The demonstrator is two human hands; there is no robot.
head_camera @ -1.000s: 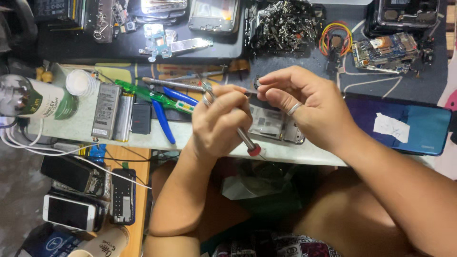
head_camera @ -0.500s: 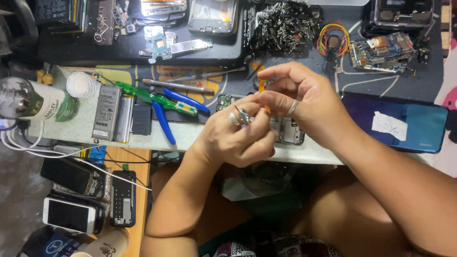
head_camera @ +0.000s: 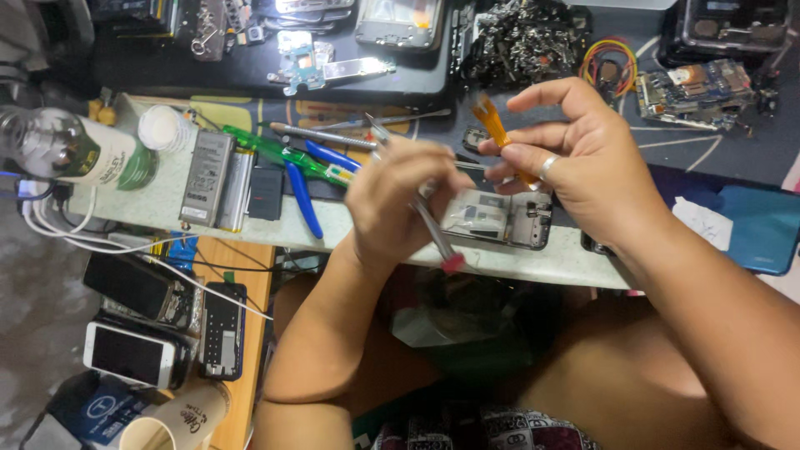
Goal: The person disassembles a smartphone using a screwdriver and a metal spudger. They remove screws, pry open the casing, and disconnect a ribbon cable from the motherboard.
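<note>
My left hand [head_camera: 400, 200] is closed around a thin screwdriver [head_camera: 433, 237] with a red end cap, its metal tip pointing up and left. My right hand [head_camera: 575, 162], with a ring on one finger, pinches an orange plastic pry tool [head_camera: 493, 127] whose forked end sticks upward. Both hands hover over an opened phone [head_camera: 500, 218] with its back removed, lying on the light mat [head_camera: 333, 229] at the bench's front edge. The left hand is blurred with motion.
Blue-handled pliers [head_camera: 304, 187], green tweezers [head_camera: 275, 152], a phone battery [head_camera: 207, 177] and a green-labelled bottle [head_camera: 79, 154] lie left. A heap of metal parts [head_camera: 521, 37], circuit boards [head_camera: 692, 87] and a blue phone [head_camera: 762, 229] sit behind and right. Phones [head_camera: 129, 354] and a paper cup [head_camera: 171, 421] rest lower left.
The hands were pressed together over the phone; now they have parted. My left hand moved left with the screwdriver, and my right hand lifted the orange pry tool up.
</note>
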